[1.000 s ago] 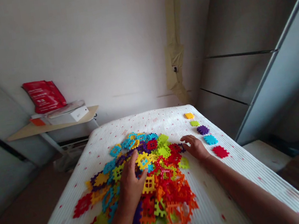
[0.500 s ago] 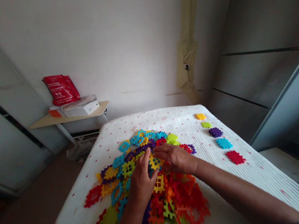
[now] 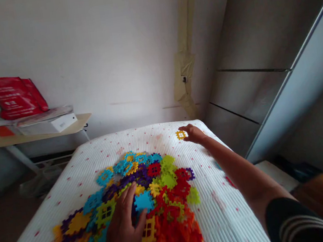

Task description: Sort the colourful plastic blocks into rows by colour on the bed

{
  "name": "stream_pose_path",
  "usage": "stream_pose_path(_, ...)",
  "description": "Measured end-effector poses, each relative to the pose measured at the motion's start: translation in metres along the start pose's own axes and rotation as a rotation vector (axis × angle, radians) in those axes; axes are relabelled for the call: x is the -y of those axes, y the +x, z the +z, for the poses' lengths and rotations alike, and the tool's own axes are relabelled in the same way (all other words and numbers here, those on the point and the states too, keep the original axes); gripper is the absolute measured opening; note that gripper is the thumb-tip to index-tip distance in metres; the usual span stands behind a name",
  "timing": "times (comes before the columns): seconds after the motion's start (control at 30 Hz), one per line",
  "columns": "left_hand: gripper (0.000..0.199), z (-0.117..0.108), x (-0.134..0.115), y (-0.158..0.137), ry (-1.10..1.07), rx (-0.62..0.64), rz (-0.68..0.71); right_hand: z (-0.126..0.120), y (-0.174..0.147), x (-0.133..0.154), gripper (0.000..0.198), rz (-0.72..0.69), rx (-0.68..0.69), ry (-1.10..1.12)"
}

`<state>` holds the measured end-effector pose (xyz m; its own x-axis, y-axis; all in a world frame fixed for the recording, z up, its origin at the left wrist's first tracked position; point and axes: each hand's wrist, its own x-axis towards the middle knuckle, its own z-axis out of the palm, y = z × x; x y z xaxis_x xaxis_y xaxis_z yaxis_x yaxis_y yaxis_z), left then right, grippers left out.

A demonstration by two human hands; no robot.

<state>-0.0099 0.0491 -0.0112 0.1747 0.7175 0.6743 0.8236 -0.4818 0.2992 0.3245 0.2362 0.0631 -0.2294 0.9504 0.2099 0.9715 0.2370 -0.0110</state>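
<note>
My right hand (image 3: 194, 133) is stretched toward the far right of the covered table. Its thumb and fingers pinch the edge of a yellow toothed plastic tile (image 3: 180, 135) with a four-pane window cut-out. Over the heap of interlocking tiles, my left hand (image 3: 122, 225) holds nothing, its thumb and fingers apart. A solid light-blue tile (image 3: 144, 202) lies just right of those fingers, and a yellow window tile (image 3: 149, 231) is below the thumb. Red tiles (image 3: 182, 188) and lime-green tiles (image 3: 168, 180) make up the heap's right part. My left hand hides some of the heap.
My right forearm covers most of the right edge; a bit of a red tile (image 3: 230, 182) shows beside it. A small table (image 3: 82, 120) with a red bag (image 3: 15, 96) and a white box (image 3: 50, 124) stands at left. A grey cabinet (image 3: 247, 46) rises on the right.
My right hand has left the heap and moved away to the far right with the yellow window tile. My left hand stays over the heap, now without that tile. The view has turned right.
</note>
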Motion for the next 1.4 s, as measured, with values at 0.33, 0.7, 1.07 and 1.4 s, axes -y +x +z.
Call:
stream_pose_path(0.33, 0.058, 0.002, 0.008, -0.007, 0.102, 0.037, -0.085, 0.044, 0.046, -0.078, 0.062, 0.113, 0.185, -0.128)
stream_pose_path(0.7, 0.055, -0.001, 0.008, -0.009, 0.045, 0.072, -0.171, 0.048, 0.046, -0.069, 0.049, 0.063, 0.305, -0.250)
stream_pose_path(1.07, 0.053, -0.008, -0.006, -0.003, -0.033, 0.062, -0.167, 0.047, 0.057, -0.042, 0.046, 0.048, 0.315, -0.335)
stream_pose_path(1.4, 0.023, -0.056, 0.011, 0.067, -0.070, 0.248, -0.189, 0.037, 0.001, 0.027, 0.047, -0.182, 0.126, -0.049)
